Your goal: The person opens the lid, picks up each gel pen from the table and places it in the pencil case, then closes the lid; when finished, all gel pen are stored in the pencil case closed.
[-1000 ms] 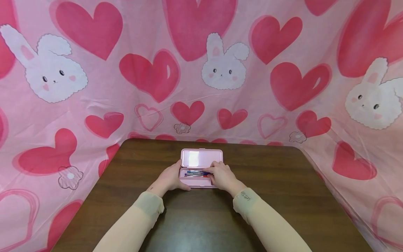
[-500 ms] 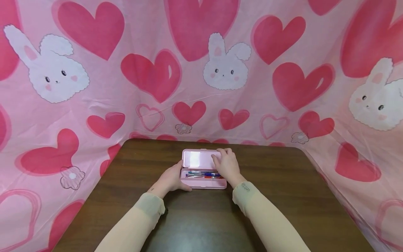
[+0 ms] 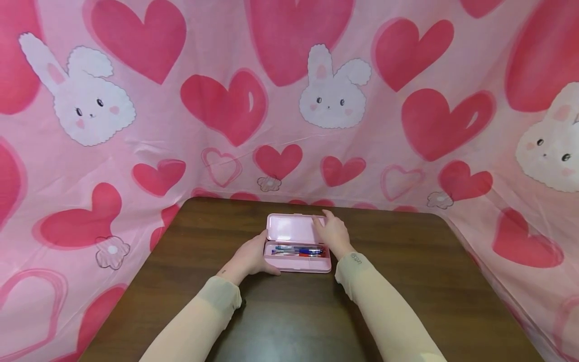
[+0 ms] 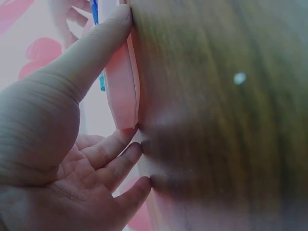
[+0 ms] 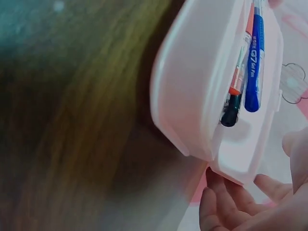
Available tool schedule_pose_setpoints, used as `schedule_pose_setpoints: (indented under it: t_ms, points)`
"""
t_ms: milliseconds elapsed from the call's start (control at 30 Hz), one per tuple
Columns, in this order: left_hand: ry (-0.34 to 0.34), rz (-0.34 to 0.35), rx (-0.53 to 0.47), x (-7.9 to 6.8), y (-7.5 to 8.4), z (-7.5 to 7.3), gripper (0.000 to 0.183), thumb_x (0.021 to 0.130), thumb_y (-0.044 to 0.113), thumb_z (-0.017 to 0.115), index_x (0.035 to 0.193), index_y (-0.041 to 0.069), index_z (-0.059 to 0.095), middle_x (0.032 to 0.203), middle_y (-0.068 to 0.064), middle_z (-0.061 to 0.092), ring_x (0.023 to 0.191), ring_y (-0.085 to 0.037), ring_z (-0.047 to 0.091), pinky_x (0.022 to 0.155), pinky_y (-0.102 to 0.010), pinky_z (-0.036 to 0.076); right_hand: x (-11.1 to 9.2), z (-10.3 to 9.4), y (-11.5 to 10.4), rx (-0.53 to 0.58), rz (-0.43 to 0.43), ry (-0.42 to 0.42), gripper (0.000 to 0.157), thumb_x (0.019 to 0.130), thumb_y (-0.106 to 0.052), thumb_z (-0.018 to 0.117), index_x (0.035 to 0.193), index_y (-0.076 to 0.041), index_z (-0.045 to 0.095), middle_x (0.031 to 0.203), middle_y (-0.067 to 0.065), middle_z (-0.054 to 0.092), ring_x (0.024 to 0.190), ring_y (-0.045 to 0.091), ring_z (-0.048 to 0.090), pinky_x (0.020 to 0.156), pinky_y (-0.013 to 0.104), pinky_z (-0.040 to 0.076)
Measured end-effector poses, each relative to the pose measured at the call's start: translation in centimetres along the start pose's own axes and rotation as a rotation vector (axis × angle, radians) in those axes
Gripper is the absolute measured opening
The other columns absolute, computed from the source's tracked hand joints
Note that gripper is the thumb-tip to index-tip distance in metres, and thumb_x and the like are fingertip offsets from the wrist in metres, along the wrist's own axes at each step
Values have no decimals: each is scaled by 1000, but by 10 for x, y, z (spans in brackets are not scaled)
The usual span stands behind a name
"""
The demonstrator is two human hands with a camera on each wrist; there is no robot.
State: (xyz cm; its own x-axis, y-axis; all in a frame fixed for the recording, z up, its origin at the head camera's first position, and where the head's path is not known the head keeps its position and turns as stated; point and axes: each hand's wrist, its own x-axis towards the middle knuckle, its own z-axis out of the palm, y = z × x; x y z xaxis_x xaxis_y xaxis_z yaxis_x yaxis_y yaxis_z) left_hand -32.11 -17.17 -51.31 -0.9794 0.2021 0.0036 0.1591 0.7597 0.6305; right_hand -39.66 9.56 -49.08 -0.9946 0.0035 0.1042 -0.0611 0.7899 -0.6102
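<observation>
Since a second ago the right hand (image 3: pixel 333 233) has left the pens and gone up to the right end of the raised lid (image 3: pixel 291 229), where its fingers (image 3: pixel 326 216) now lie fairly straight against the lid's edge; whether they are pinching it I cannot tell, since the right wrist view shows only loosely bent fingertips (image 5: pixel 226 207) just below the lid's corner. Over that second the left hand (image 3: pixel 251 256) has stayed at the left end of the pencil case (image 3: pixel 298 261), thumb stretched along the front wall and fingers (image 4: pixel 120 161) lightly curled against the end, grasping it. This case is a smooth, matte pink plastic box, a long rectangle with rounded corners, hinged along its far side and standing open near the middle of the desk (image 3: pixel 407 281), a dark brown top with a streaky wood grain. Inside the shallow tray lie several pens (image 3: pixel 298 250) side by side lengthwise: a blue gel pen (image 5: pixel 255 62) with printed lettering, an orange-red one and a dark-tipped one beside it. Behind the desk hangs a thin, slightly creased pink cloth (image 3: pixel 135 166) printed with glossy red hearts and white rabbits.
</observation>
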Motion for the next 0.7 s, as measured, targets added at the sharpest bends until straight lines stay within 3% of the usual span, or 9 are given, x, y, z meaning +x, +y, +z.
schedule_pose_setpoints:
  t_ms: [233,433,700]
  points:
    - [33,27,34,1,1,2,132,60,45,110,165,11,37,154,-15,64,138,-35,65,123,-59,50,0,1,3,52,13,68,65,109,-55,59,156,-10,58,154,23,63,145,47,59,124,65,47]
    - [34,6,21,-1,1,3,131,61,43,109,165,9,36,154,-15,63,137,-36,64,124,-59,50,-8,-2,2,109,-19,153,58,107,-55,61,140,-9,69,141,23,71,133,46,67,115,63,53]
    - [36,-15,-6,-2,-1,4,129,62,43,109,165,15,36,155,-13,62,139,-36,63,125,-61,49,-23,-7,5,163,-69,157,52,106,-51,67,139,-11,71,136,19,73,128,40,68,115,60,55]
